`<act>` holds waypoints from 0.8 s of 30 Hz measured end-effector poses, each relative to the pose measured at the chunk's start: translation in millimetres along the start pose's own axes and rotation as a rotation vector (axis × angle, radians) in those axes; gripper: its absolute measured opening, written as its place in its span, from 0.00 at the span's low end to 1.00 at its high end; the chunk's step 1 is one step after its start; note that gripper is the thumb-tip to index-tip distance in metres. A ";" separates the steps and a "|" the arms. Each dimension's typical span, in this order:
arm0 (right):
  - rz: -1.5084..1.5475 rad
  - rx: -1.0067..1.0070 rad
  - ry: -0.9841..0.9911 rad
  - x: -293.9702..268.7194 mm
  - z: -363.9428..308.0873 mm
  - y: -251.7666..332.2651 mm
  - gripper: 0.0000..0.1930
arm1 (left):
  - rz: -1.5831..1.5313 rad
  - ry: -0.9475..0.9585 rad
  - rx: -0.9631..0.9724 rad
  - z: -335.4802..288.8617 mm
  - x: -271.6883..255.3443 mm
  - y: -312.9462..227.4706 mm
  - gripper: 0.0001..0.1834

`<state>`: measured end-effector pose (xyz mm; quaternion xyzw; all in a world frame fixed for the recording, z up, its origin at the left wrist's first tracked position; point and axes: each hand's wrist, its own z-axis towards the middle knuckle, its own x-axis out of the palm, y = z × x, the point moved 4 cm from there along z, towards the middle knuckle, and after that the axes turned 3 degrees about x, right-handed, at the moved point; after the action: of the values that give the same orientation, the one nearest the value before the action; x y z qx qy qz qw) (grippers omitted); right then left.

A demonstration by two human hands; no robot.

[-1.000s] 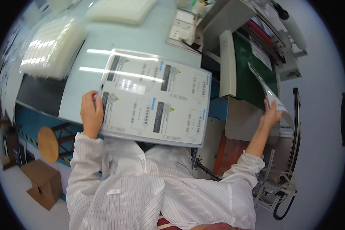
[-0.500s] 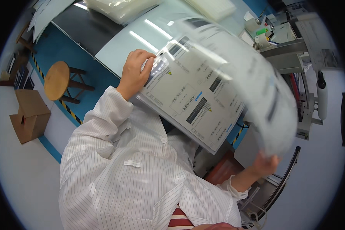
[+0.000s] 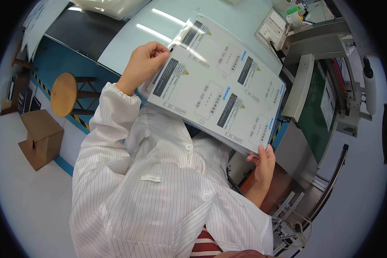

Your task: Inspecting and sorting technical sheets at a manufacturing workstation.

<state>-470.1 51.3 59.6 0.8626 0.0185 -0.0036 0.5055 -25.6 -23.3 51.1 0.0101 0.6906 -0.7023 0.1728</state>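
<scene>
A printed plastic sheet (image 3: 210, 73), clear at its edges, lies nearly flat on a stack of similar sheets (image 3: 167, 109) at the near edge of the table. It bears rows of dark blocks, small yellow triangles and blue marks. My left hand (image 3: 144, 64) pinches its left edge, thumb and fingers together. At the near right corner my right hand (image 3: 264, 167) has the sheet's edge between thumb and fingers. The stack shows only as layered edges below the top sheet.
A pale glass-like tabletop (image 3: 129, 43) extends beyond the sheets. To the right stands a machine with a green bed (image 3: 311, 124) and a grey frame (image 3: 301, 86). A wooden stool (image 3: 64, 94) and an open cardboard box (image 3: 42, 137) are on the left. Clear plastic packaging (image 3: 112, 6) lies at the back.
My right hand has brought the curled, swinging sheet in from the right and down onto the stack. My left hand has shifted slightly up and left, now pinching the edge.
</scene>
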 end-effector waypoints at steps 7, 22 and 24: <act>-0.324 0.063 -0.168 -0.9 -7.3 -10.0 0.13 | 0.268 -0.098 0.007 10.9 6.0 -1.9 0.09; -0.789 -0.009 -0.319 -3.2 -8.8 -10.0 0.18 | 0.274 -0.081 0.108 13.5 13.4 1.7 0.08; -0.888 -0.023 -0.350 3.4 -11.5 1.1 0.17 | 0.287 -0.090 0.088 14.3 10.3 2.4 0.08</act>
<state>-466.8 60.9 66.0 0.7520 0.2999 -0.3644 0.4602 -31.4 -39.6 46.9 0.0845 0.6421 -0.6997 0.3016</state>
